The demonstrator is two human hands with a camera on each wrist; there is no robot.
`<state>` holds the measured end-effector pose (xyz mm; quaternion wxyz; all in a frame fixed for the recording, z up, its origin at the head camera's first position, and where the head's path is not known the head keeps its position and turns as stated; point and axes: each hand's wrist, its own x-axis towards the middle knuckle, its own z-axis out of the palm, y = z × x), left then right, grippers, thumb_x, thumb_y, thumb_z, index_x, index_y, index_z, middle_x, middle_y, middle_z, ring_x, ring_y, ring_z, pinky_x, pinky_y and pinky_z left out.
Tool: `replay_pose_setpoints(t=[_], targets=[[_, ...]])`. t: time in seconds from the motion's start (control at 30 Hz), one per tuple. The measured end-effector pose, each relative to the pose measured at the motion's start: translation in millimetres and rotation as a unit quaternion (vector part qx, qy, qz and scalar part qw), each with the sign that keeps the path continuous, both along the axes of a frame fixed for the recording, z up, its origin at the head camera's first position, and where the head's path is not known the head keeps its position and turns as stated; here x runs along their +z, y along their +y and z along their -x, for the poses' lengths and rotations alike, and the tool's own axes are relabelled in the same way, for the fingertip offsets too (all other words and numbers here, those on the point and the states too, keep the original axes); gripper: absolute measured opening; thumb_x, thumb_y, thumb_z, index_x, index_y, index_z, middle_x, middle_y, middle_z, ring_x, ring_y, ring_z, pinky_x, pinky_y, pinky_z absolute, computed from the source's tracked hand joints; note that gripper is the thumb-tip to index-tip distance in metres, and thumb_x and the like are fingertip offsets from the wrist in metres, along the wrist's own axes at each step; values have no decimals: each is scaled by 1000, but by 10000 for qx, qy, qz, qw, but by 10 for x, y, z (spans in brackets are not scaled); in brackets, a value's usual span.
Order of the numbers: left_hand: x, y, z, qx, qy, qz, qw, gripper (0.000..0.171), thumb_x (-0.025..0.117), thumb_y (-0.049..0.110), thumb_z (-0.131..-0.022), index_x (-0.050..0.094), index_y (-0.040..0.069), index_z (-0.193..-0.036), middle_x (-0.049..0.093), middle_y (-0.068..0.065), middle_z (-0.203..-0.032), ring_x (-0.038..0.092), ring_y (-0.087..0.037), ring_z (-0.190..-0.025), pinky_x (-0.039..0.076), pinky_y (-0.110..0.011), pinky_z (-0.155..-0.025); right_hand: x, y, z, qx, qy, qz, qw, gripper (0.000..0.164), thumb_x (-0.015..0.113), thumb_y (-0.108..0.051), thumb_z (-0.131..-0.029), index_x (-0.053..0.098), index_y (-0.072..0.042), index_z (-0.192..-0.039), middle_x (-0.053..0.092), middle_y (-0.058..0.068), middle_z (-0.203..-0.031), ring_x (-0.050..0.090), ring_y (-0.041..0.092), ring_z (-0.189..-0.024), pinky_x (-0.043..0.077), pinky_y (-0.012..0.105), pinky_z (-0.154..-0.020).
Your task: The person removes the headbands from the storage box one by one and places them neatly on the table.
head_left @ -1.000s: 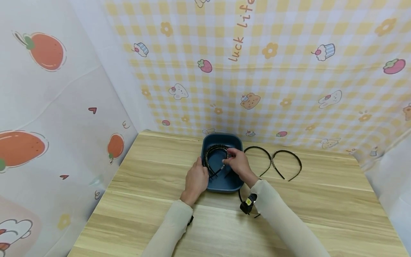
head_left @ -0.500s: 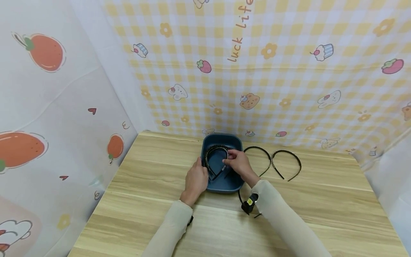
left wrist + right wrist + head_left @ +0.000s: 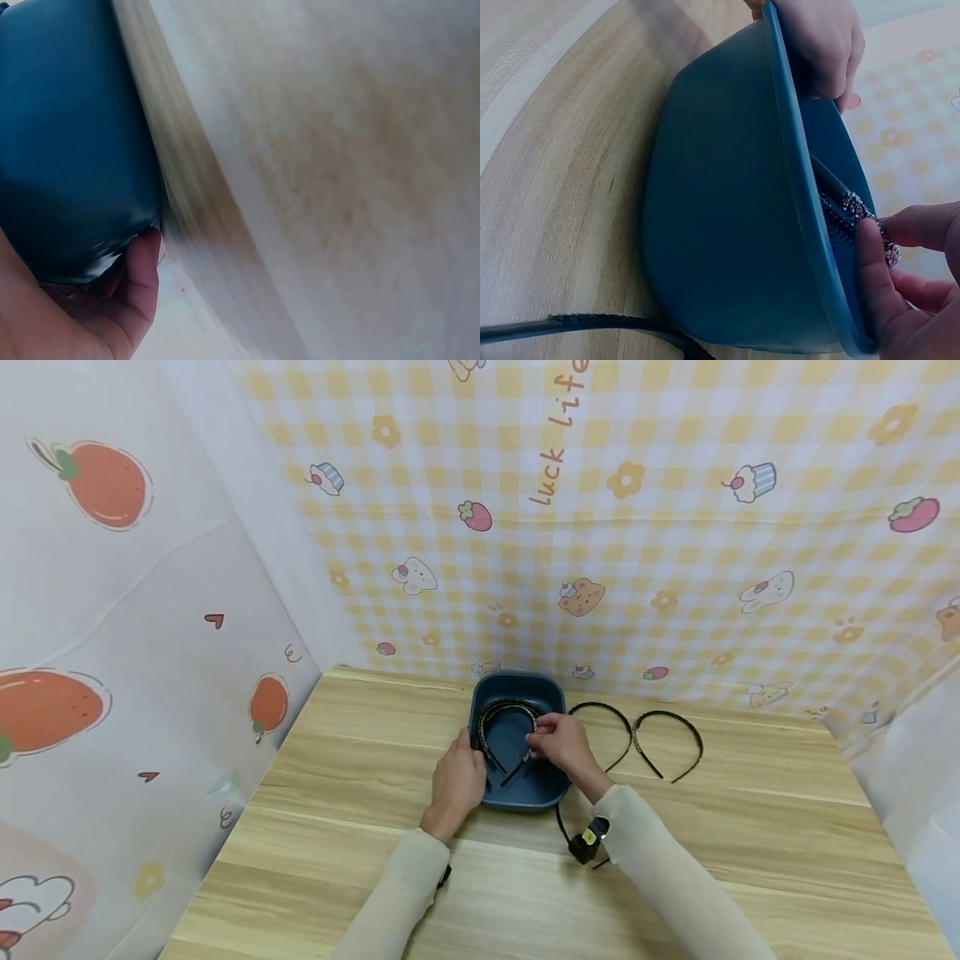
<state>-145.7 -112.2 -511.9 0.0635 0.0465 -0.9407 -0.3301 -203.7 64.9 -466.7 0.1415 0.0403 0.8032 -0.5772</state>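
A dark blue plastic bin (image 3: 528, 796) sits on the table near the back wall. My left hand (image 3: 459, 779) holds its left side, and in the left wrist view my fingers (image 3: 142, 270) curl at the rim. My right hand (image 3: 564, 745) reaches over the right side of the bin and pinches a black headband (image 3: 514, 772). Its sparkly, stone-covered band (image 3: 855, 205) lies between thumb and fingers in the right wrist view. Beneath it in the bin shows another headband with comb teeth (image 3: 838, 220).
Two black headbands, the nearer one (image 3: 619, 714) and the farther one (image 3: 699, 739), lie right of the bin on the wooden table (image 3: 352, 760). Another headband (image 3: 562, 823) lies in front, partly hidden under my right wrist. A yellow checked cloth (image 3: 637, 552) hangs behind.
My right hand has shifted slightly right and toward me, and the pinched headband's ends have swung to the right inside the bin. My left hand stays on the bin.
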Motion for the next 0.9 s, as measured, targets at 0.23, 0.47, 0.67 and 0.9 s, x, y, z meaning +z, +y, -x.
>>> replay_pose_setpoints(t=[0.23, 0.47, 0.67, 0.9], targets=[[-5, -5, -4, -4, 30, 26, 10000, 48, 43, 14, -103, 40, -7, -146, 62, -22, -125, 49, -14, -52, 41, -29, -48, 48, 32, -36, -85, 219, -50, 9997, 33, 68, 6, -85, 63, 10, -118, 60, 12, -93, 63, 9, -57, 60, 35, -68], [-2, -4, -2, -21, 90, 16, 10000, 48, 44, 12, -103, 41, -8, -146, 64, -22, -120, 49, -15, -50, 40, -29, -45, 39, 66, -21, -213, 463, -157, 9986, 32, 69, 4, -85, 63, 8, -117, 61, 13, -95, 64, 12, -60, 59, 34, -66], [-4, -5, 8, -23, 118, 89, 9999, 47, 45, 12, -102, 42, -8, -145, 64, -21, -117, 51, -16, -54, 42, -31, -48, 41, 102, -24, -336, 675, -194, 9970, 28, 70, 2, -85, 65, 4, -113, 62, 13, -97, 64, 11, -59, 57, 27, -61], [-3, -7, 10, -14, 39, -19, 10000, 48, 45, 12, -102, 41, -8, -146, 64, -23, -119, 48, -14, -49, 39, -29, -44, 35, 156, -25, -322, 767, -79, 9965, 33, 69, -1, -88, 61, 4, -120, 60, 15, -104, 66, 13, -65, 59, 37, -71]])
